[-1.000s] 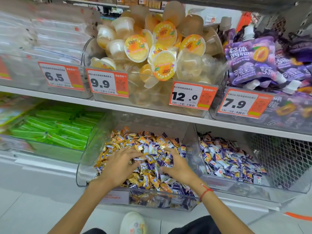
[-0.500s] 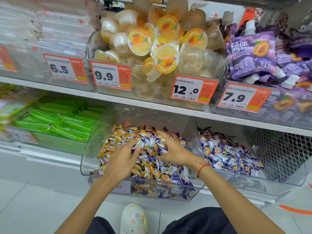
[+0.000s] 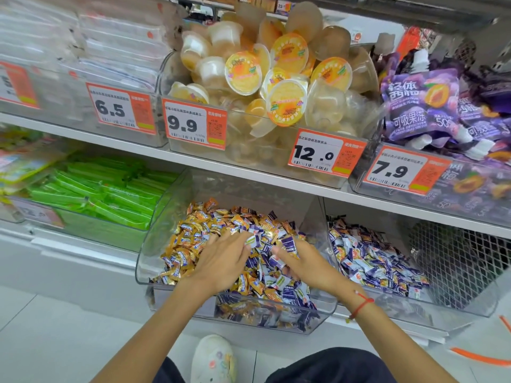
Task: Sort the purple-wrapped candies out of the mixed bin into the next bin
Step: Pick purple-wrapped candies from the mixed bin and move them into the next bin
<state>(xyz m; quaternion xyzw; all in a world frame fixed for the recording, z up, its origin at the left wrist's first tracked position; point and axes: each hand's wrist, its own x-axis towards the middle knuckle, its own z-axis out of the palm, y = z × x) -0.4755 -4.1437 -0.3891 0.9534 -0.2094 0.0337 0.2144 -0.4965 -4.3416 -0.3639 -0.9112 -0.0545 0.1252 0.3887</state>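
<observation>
both arms outstretched, left hand (image 3: 221, 262) flat, right hand (image 3: 305, 265) half-curled.

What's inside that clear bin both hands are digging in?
The mixed bin holds orange-wrapped candies and purple-wrapped candies. The left hand and right hand cover whatever lies beneath them.

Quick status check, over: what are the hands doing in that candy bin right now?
Both hands in the mixed bin: left hand spread on candies, right hand holding purple candies. Next bin waiting. Nothing blocking.
</observation>
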